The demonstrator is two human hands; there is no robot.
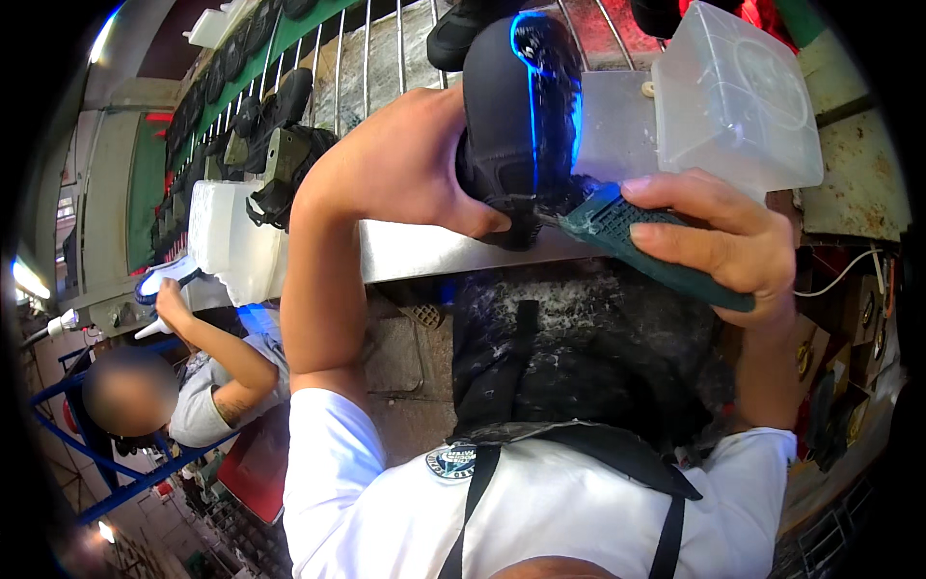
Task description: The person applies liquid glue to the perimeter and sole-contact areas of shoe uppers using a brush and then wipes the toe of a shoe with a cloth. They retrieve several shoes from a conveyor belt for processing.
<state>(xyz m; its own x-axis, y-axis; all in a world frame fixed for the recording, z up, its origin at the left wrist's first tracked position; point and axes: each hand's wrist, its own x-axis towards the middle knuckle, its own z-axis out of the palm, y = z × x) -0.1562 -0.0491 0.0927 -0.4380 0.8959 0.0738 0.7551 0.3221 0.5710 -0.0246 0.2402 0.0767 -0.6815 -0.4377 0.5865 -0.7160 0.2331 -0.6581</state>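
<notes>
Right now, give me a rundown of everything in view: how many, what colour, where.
Black shoe: one, black with blue glow, top centre
Brush-like tool: one, dark green, right of centre
Translucent bin: one, whitish, upper right
White container: one, white, left
Other shoes: several, too many to count, mostly black, top and upper left
Metal bars: several, silver, along the top
Metal ledge: one, silver, below the shoe
Co-worker: one, grey top, lower left
Apron: one, black, lower centre
White shirt: one, white, bottom
Left hand: one, bare, holding the shoe
Right hand: one, bare, gripping the tool
</notes>
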